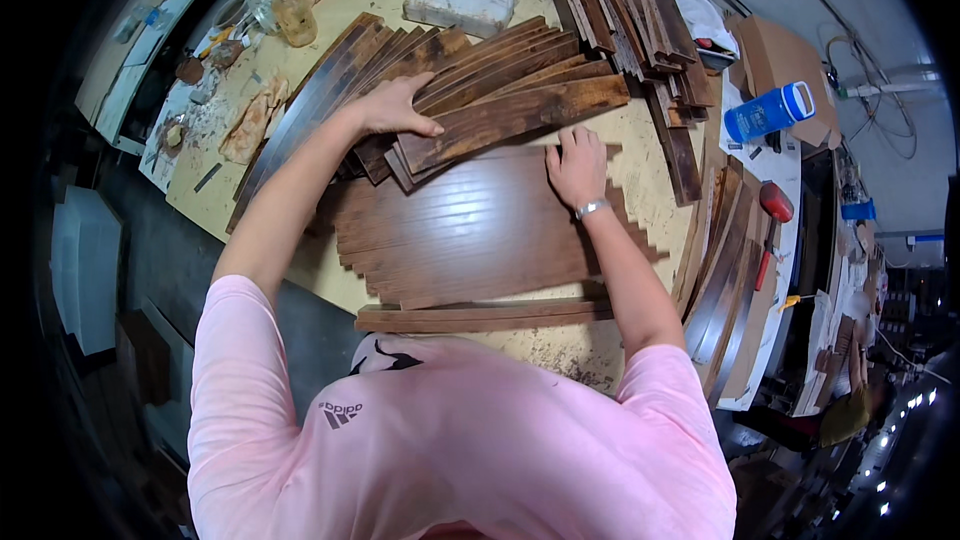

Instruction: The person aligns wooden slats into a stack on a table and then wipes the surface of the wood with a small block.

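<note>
Brown planks point(525, 120) fan out at twelve o'clock from the flat panel point(460, 225). At eleven, the left hand point(395, 108) spreads its grip wide over them; at two, the right hand point(578, 172) half-curls on the panel, hold unclear. Plank-picking seems in hand; lifting one calls for a firm pinch.

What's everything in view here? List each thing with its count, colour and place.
laid-out boards: many, brown, table centre
fanned planks: many, dark brown, beyond those boards
piled planks: many, brown, far right
wrapped block: one, whitish, far side
lidded jars: two, yellowish and clear, far left
cloth: one, tan, left
handled bottle: one, blue, right
mallet: one, red-headed, right
worktable: one, pale yellow, middle
edge clutter: uncounted, mixed, too small or dark
shirt: one, pink, on the person
left hand: one, bare, on fanned planks
right hand: one, bare, on laid-out boards
</note>
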Motion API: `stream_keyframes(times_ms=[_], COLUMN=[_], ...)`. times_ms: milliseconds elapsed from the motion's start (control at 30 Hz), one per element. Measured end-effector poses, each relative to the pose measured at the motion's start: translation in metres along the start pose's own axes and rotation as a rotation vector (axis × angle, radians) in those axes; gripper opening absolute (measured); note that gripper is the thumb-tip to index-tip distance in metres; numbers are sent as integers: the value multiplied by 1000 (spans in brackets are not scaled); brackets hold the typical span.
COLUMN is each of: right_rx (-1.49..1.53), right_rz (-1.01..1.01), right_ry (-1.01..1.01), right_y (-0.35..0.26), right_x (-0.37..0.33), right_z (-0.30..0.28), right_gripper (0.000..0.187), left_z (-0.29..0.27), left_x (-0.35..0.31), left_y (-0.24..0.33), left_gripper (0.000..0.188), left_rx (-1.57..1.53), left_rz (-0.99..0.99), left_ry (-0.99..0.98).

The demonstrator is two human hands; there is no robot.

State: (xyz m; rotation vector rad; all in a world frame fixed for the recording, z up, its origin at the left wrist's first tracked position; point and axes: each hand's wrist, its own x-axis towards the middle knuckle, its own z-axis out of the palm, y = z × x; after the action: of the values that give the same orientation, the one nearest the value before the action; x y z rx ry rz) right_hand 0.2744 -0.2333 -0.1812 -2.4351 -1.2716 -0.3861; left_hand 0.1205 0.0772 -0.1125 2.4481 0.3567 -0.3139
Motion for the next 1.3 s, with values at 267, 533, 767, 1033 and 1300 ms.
stream_keyframes(times_ms=[267, 533, 767, 1033, 1300], right_rx=[299, 438, 274, 27, 47], right_rz=[99, -193, -192, -411, -363], right_ry=[19, -375, -783, -763, -960], right_y=[-7, 18, 31, 12, 10], right_x=[-16, 94, 129, 129, 142], right_z=[-22, -14, -11, -33, -18], right_gripper=[36, 57, 89, 111, 123], left_z=[21, 15, 11, 5, -5], left_x=[-1, 23, 19, 16, 7], left_y=[5, 5, 10, 23, 30], left_gripper=[118, 103, 100, 88, 79], left_rx=[64, 112, 137, 190, 178], left_rz=[-98, -258, -283, -320, -274], left_ry=[153, 109, 42, 46, 64])
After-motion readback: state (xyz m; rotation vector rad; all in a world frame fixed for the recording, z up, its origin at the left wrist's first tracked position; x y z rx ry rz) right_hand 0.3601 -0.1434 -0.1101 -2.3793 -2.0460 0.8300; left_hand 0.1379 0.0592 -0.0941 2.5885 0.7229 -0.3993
